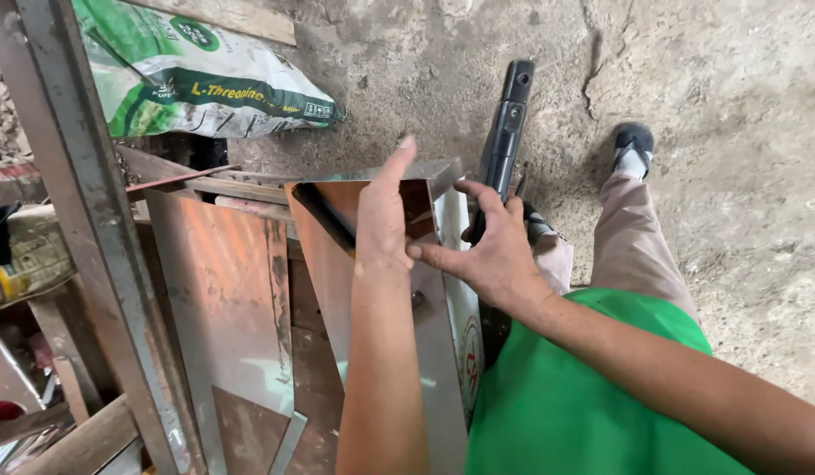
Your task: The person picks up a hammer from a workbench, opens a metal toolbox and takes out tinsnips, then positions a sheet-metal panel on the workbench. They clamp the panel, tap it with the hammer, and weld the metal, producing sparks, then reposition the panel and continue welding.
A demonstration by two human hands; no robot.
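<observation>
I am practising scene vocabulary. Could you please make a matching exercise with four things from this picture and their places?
Things:
1. shiny folded metal sheet
2. green and white printed sack
3. long black tool
4. grey steel frame bar

Places:
A. top left, on the concrete floor
B. behind the right hand
C. far left, slanting
D. under the left hand

Pairs: 1-D, 2-A, 3-B, 4-C

Sack (205, 79) behind folded metal sheet (425, 290)

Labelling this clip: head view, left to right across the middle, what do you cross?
Grey steel frame post → flat shiny metal sheet → left hand flat on the folded metal piece → right hand → black tool → trouser leg → concrete floor.
</observation>
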